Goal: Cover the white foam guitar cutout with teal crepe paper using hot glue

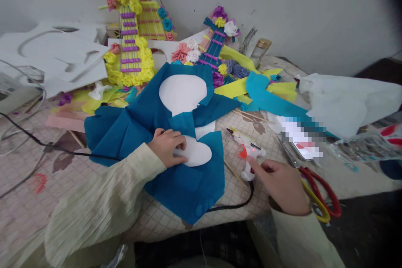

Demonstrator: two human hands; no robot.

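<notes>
A white rounded card cutout (182, 92) lies on a large sheet of blue crepe paper (194, 188), with blue flaps folded across its narrow middle. My left hand (168, 146) bends over the left side of its lower lobe, thumb and fingers gripping the card against the paper. To the right, a white glue gun (253, 148) with an orange trigger and a lit red light lies on its side on the table. Beside it is my right hand (281, 182), one fingertip against the handle near the trigger and the other fingers loosely curled, not wrapped around it.
Red-and-yellow-handled scissors (320, 192) and a lit phone (303, 140) lie at the right. Paper-flower-decorated model instruments (130, 46) lean by the wall. Teal paper strips (276, 98), white card offcuts (56, 56) and a black cord (63, 148) lie around the work.
</notes>
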